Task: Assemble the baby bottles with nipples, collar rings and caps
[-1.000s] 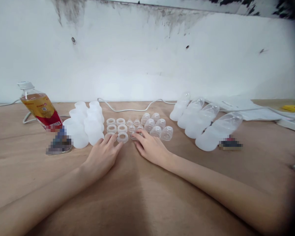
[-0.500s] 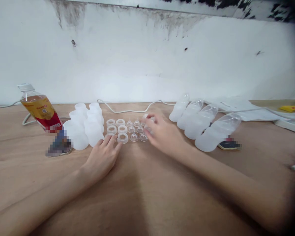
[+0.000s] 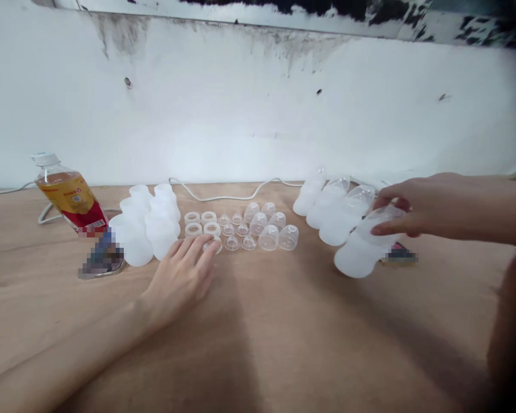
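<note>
gripping capped bottle [image 3: 353, 261] in closed right hand [image 3: 434, 206], toward right edge of tabletop [image 3: 284, 327] | resting left hand [image 3: 183, 276] at rings [image 3: 193, 234], grip unclear | done: four capped | loose: bottle bodies [image 3: 136, 248], rings, teats [image 3: 231, 246], dome caps [image 3: 268, 238]

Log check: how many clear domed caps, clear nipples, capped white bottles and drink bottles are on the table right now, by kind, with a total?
Clear domed caps: 6
Clear nipples: 6
Capped white bottles: 4, counting the one in the right hand
Drink bottle: 1
Total: 17
</note>
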A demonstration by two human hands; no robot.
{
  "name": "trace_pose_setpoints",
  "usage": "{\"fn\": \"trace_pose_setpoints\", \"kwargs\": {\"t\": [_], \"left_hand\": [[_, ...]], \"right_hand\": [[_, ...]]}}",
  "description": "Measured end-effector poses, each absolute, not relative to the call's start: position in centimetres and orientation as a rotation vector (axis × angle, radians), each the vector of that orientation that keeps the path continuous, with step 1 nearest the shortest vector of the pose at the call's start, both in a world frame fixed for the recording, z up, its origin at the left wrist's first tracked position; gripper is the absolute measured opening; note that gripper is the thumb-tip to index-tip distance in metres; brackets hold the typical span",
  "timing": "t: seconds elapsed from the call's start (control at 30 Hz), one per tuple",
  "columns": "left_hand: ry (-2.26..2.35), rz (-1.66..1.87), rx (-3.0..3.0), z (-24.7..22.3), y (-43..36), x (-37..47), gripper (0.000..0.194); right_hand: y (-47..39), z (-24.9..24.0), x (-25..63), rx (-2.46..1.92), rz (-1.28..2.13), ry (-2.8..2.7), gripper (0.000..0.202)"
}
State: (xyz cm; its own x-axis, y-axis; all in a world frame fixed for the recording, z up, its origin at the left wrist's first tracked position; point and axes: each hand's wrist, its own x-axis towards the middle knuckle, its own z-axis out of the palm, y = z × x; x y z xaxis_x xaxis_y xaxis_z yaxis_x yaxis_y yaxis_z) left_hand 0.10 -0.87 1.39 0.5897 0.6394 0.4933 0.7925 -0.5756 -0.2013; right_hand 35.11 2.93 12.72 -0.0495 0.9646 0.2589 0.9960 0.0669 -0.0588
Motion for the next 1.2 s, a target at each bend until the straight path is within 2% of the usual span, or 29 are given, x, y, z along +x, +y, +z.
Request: {"fn": "trace_pose_setpoints", "kwargs": {"t": [0.07, 0.2, 0.27, 0.37, 0.53, 0.63, 0.8, 0.97, 1.1, 1.2], "left_hand": [[-1.124, -0.733, -2.445, 2.2, -1.6, 0.3, 0.038], [-1.154, -0.904, -2.571, 3.6, -3.1, 0.9, 0.051], [-1.180, -0.811, -2.639, 3.6, -3.5, 1.1, 0.054], [-1.254, -0.587, -2.738, 3.1, -3.3, 1.1, 0.045], [-1.310, -0.293, -2.906, 3.0, -2.9, 0.9, 0.034], [-1.283, -0.269, -2.959, 3.7, -3.0, 0.9, 0.033], [-1.365, -0.309, -2.910, 5.4, -3.2, 0.9, 0.028], [-1.549, -0.314, -3.043, 6.7, -3.5, 1.8, 0.041], [-1.496, -0.451, -3.185, 7.4, -3.9, 2.6, 0.043], [-1.402, -0.529, -3.337, 7.4, -4.1, 2.0, 0.033]], "right_hand": [[1.0, 13.3, 31.5, -2.177, -0.213, -2.250, 0.036], [-1.5, 12.2, 24.0, -1.606, 0.076, -2.454, 0.032], [-1.7, 10.5, 21.4, -1.501, 0.355, -2.457, 0.029], [-1.4, 7.7, 19.4, -1.424, 0.608, -2.464, 0.028], [-1.0, 6.1, 18.9, -1.238, 0.898, -2.556, 0.029], [-0.9, 6.3, 18.8, -1.168, 0.940, -2.620, 0.028], [-1.2, 6.4, 19.3, -1.073, 0.584, -2.697, 0.036], [-2.5, 7.2, 20.6, -0.859, 0.123, -2.839, 0.044], [-3.6, 8.1, 21.7, -0.665, -0.258, -2.818, 0.043], [-4.1, 9.0, 23.9, -0.466, -0.557, -2.679, 0.035]]}}
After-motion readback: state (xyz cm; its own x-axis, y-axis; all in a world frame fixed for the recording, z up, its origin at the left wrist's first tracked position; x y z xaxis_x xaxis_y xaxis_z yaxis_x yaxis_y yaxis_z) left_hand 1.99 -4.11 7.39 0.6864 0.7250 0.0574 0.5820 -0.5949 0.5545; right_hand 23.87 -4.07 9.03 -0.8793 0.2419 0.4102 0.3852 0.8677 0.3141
